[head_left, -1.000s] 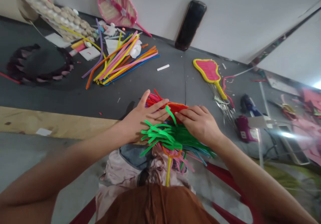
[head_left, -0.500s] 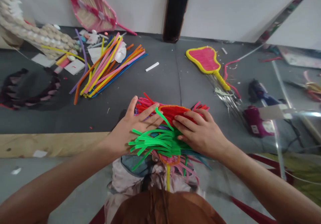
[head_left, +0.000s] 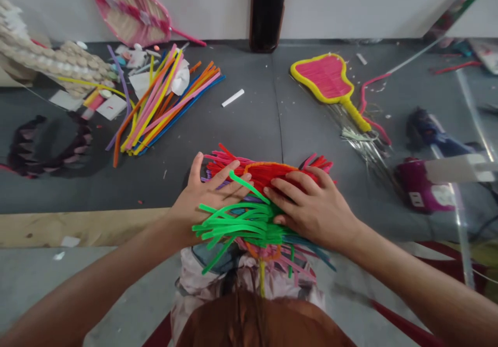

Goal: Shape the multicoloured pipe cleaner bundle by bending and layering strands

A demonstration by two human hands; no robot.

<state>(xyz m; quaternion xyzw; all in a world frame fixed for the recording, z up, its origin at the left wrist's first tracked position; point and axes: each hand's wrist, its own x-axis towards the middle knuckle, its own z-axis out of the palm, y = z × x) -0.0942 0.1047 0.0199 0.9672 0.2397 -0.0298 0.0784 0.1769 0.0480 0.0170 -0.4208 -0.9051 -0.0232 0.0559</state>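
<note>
- The left hand [head_left: 202,199] lies flat, fingers spread, on the left side of a fringed pipe-cleaner piece [head_left: 257,207]; it presses down and does not grasp anything
- The right hand [head_left: 311,209] lies flat in the same way on the right side of the piece, its fingertips on the red part [head_left: 268,173], probably to keep the layers pressed together
- The piece rests at the near edge of the dark mat [head_left: 249,129], partly over the person's lap; green strands [head_left: 233,225] stick out toward the person, and red and pink ones point away
- A yellow stem [head_left: 261,277] hangs below the piece, so I judge it is some kind of handle
- A loose bundle of pipe cleaners [head_left: 163,106] in many colours lies well apart, at the far left of the mat
- A pink paddle shape with yellow rim [head_left: 327,77] lies at the far right, and near it there is a glue gun [head_left: 420,186]
- A dark phone [head_left: 268,10] leans upright on the wall
</note>
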